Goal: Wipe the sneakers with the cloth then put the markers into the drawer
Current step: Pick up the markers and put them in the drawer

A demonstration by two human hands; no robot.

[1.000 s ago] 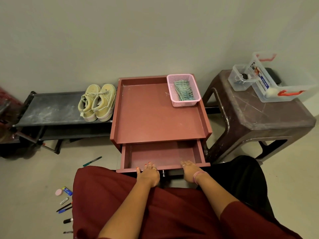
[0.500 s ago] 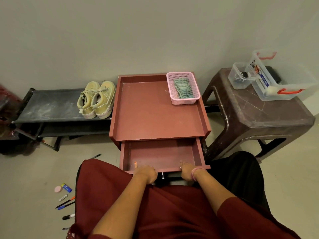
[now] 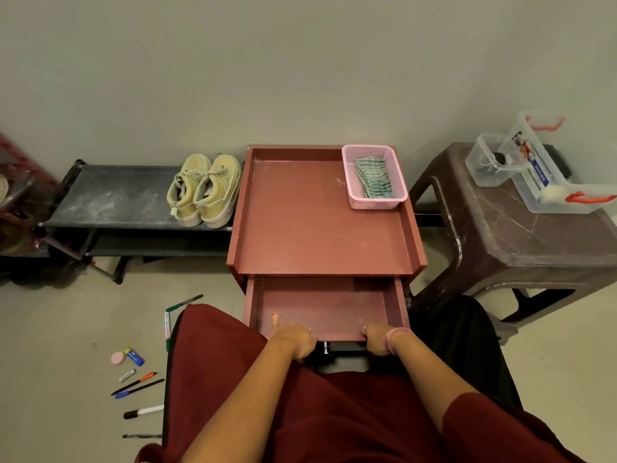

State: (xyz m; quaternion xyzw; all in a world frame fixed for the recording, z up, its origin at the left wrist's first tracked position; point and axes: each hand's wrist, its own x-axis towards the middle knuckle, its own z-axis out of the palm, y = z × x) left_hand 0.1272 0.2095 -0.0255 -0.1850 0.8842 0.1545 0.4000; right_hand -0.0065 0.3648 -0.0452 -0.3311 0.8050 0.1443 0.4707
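Observation:
A red-brown cabinet's drawer [image 3: 324,305] stands pulled out and holds nothing. My left hand [image 3: 293,339] and my right hand [image 3: 377,339] both grip its front edge, fingers curled over the rim. A pair of yellow sneakers [image 3: 203,188] sits on a low black rack [image 3: 110,198] to the left. The striped green cloth [image 3: 372,177] lies in a pink basket [image 3: 375,205] on the cabinet top. Several markers and pens [image 3: 140,385] lie on the floor at lower left, with a green marker [image 3: 167,329] beside my knee.
A brown plastic stool [image 3: 521,235] stands to the right, carrying clear boxes [image 3: 547,168] with orange handles. A pink round eraser [image 3: 117,358] and a blue glue stick [image 3: 134,356] lie among the pens. The wall is close behind.
My fingers have curled tighter over the drawer's front edge. The view has shifted slightly, so more markers show on the floor.

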